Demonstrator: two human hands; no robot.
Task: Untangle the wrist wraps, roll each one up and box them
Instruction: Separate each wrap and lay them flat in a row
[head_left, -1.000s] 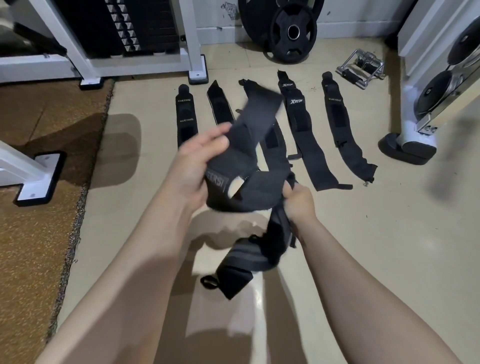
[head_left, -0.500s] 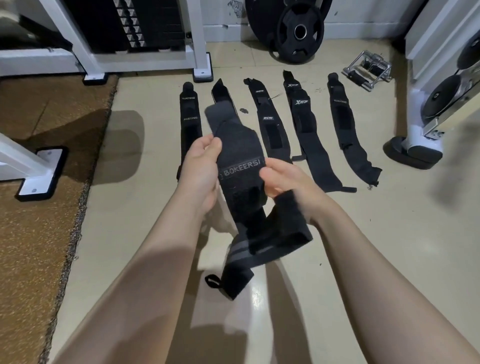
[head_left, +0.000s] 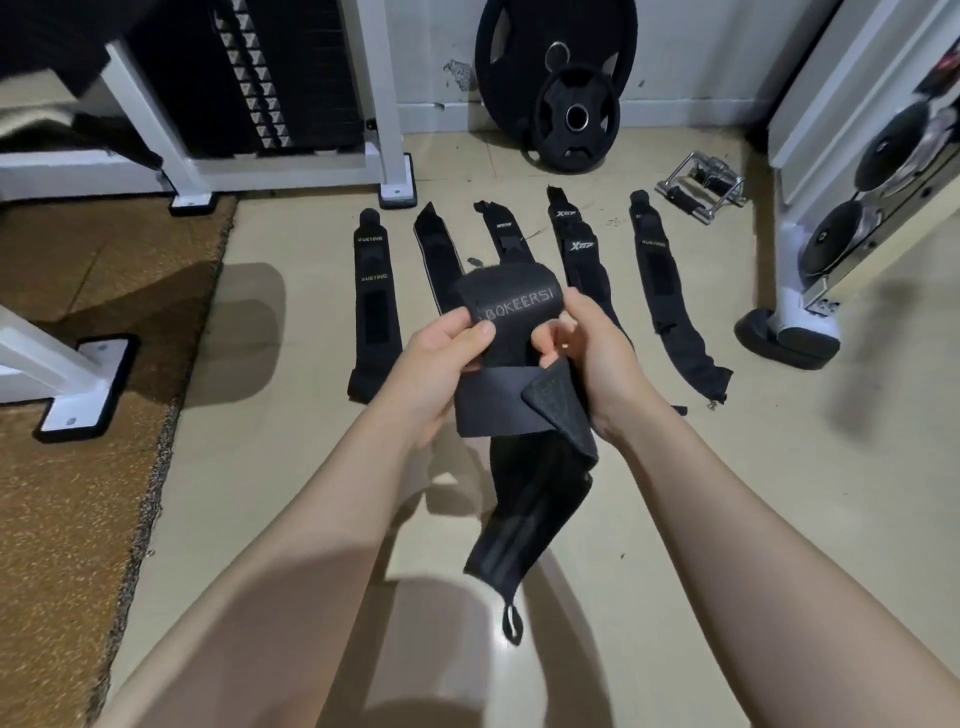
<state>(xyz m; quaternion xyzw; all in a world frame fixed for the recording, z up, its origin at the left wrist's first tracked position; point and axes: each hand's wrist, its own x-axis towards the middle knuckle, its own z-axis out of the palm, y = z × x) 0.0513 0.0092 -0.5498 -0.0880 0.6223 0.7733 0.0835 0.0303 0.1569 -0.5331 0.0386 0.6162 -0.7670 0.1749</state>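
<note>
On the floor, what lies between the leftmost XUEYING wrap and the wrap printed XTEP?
Head view: two more flat wraps lie between the XUEYING wrap and the XTEP wrap: a plain black wrap and another wrap, whose near ends the held BOKEERSI wrap hides.

A beige floor (head_left: 779, 493) is bordered by brown matting (head_left: 67, 467); weight plates (head_left: 576, 117) are leaned against a white wall (head_left: 701, 52).

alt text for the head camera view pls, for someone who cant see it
Both hands, left hand and right hand, grip a black BOKEERSI wrist wrap at its top, its tail and thumb loop hanging down. Five more wraps lie flat in a row on the gym floor behind.
</note>
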